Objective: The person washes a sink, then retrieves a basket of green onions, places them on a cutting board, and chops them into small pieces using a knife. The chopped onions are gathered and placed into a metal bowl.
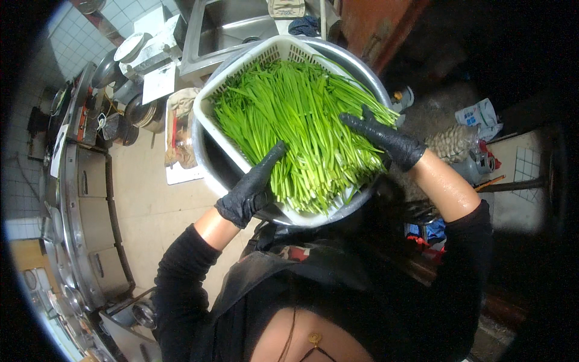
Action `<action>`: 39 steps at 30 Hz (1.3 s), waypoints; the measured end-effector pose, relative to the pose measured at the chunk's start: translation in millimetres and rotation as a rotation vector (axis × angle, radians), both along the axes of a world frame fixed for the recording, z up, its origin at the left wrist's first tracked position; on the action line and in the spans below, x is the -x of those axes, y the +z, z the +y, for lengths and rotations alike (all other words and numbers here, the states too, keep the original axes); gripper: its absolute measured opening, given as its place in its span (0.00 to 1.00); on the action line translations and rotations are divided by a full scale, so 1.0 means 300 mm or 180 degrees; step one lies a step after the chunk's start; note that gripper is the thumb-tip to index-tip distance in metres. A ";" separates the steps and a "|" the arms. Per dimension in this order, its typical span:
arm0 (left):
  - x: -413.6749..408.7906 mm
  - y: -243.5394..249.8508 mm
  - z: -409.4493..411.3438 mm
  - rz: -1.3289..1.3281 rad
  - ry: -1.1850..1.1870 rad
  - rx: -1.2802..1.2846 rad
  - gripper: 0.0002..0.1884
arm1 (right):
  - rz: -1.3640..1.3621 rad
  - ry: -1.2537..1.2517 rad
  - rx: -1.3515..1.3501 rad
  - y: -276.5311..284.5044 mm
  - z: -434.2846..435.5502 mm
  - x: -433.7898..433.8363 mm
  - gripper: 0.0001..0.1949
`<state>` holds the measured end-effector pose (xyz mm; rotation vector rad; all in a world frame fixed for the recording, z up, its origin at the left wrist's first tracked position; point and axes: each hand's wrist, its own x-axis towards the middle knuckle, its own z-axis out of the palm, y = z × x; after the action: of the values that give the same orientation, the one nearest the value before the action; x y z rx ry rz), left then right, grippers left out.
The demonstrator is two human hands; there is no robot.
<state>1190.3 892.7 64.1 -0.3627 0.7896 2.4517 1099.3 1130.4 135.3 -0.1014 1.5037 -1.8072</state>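
Note:
A white plastic basket (221, 138) full of green garlic chives (294, 117) rests on a large round metal basin (371, 77). The cut pale ends of the chives point toward me. My left hand (253, 188), in a black glove, lies against the left side of the bundle, thumb on top, its other fingers hidden. On the right side, my right hand (386, 138), also gloved in black, presses against the stems with its thumb and a finger over them. Both hands hold the bundle between them within the basket.
Beyond the basin is a stainless steel sink (239, 27) with a dark cloth (304, 26) near its edge. Pots (144, 111) stand on the tiled floor at the left, near a metal counter (74, 217). Bags (479, 117) and a gas cylinder (470, 169) are at the right.

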 end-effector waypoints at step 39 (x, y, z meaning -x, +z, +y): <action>0.045 0.387 0.048 0.0012 -0.0360 0.1331 0.29 | 0.1108 -0.0029 -0.0102 0.107 -0.029 -0.147 0.26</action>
<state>1176.7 907.1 180.2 -0.4513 1.2907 2.1729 1143.5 1121.7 167.4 -0.4123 1.7727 -1.8393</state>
